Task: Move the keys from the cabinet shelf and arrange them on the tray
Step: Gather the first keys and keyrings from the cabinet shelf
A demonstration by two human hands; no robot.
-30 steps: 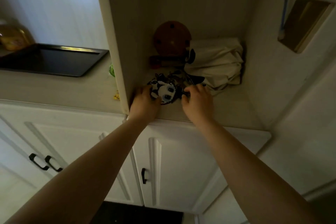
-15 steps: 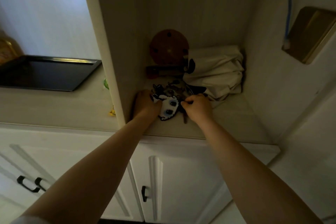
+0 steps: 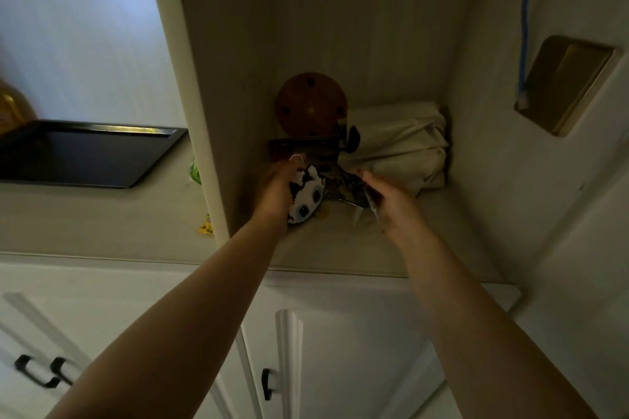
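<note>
Pickup step: on the shelf (image 3: 340, 248), the left hand (image 3: 275, 194) grips the panda charm (image 3: 306, 196); the right hand (image 3: 391, 204) pinches keys (image 3: 343, 185). Next, lift both clear and carry them to the tray (image 3: 102, 155).

Dim room, pale wall (image 3: 85, 27), cream countertop (image 3: 85, 221), white cupboard doors (image 3: 340, 350) with black handles (image 3: 41, 372)

shelf (image 3: 340, 248) | keys (image 3: 343, 184), cloth bundle (image 3: 401, 146) | counter (image 3: 102, 214) | tray (image 3: 81, 153)
</note>
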